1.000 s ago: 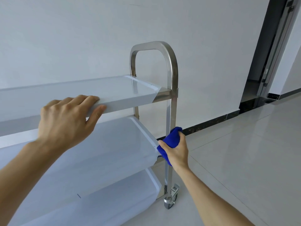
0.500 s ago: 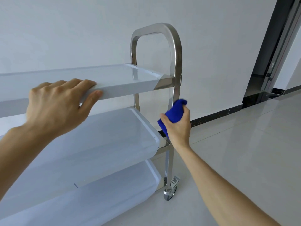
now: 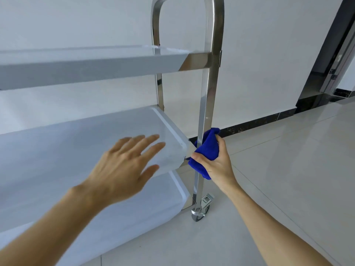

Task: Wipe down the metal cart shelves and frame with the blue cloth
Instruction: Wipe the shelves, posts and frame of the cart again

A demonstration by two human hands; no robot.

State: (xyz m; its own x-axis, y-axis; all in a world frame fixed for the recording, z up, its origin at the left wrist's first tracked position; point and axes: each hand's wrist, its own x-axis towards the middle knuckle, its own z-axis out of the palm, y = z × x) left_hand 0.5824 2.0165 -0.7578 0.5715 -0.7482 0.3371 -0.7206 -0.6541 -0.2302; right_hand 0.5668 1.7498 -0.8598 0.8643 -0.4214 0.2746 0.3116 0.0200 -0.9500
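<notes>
Forearms reach in from the near edge. The left hand, blurred, spreads straight fingers over the middle shelf, holding nothing; contact cannot be told. The right hand grips the blue cloth bunched around the near right post, beside the middle shelf's corner. Below stands a caster; farther up, the top shelf shows nothing on it.

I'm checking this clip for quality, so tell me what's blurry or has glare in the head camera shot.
In the head view, the left hand is smeared by motion blur over the middle shelf; the right hand and blue cloth are sharp. The steel upright carries bright reflections, the floor tiles a soft sheen, and wide-angle distortion bends the doorframe.
</notes>
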